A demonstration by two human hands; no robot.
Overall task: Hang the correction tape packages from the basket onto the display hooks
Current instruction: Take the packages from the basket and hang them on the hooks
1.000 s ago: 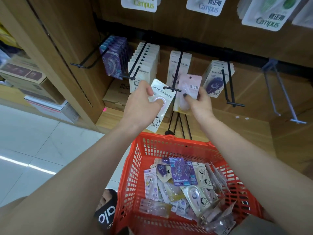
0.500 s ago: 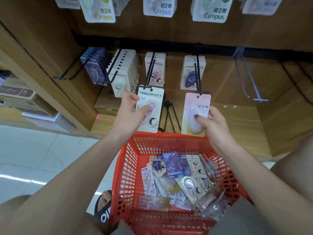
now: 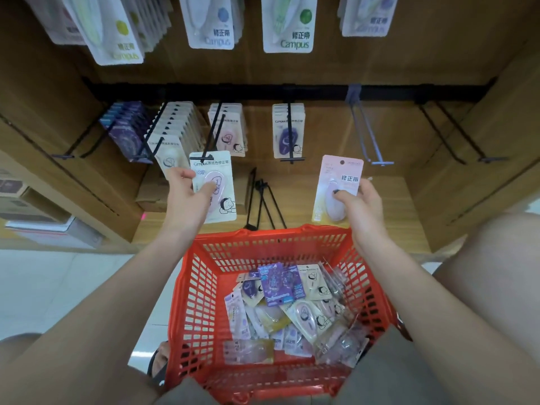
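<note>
Wood-panelled shelving with black hooks backs a red basket; left hand pinches a white package, right hand a pink package.

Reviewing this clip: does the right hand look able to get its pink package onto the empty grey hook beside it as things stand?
Probably yes. The right hand holds the pink package upright, its punched hole at the top uncovered, just left of and below the empty grey hook. Nothing hangs on that hook or lies between them.

Soft, even indoor light, faint shadows; wide-angle bending at the edges, hanging white card packets at 12 o'clock blurred.
</note>
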